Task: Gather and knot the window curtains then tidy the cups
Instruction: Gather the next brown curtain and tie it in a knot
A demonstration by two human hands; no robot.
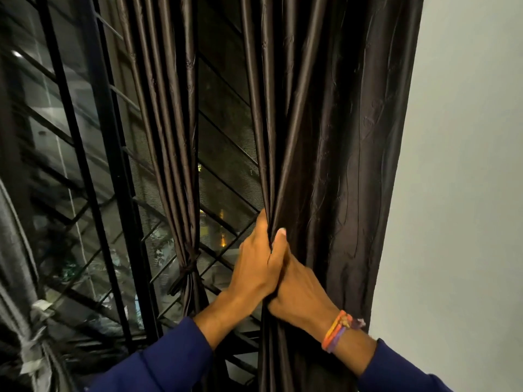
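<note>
Dark blue sleeves (pixel 158 369) reach up from the bottom edge. At far left hangs a grey curtain (pixel 17 250), then the black window grille (pixel 93 165) with night lights behind it. Next comes a dark brown curtain panel (pixel 175 137), already tied in a knot (pixel 189 271). Beside it the left hand (pixel 256 267) grips a gathered bunch of the right curtain (pixel 339 151), fingers wrapped round the folds. Touching it, the right hand (pixel 300 292), with coloured thread bracelets (pixel 338 329) at the wrist, clutches the same bunch lower down. A pale wall (pixel 467 165) fills the right.
</note>
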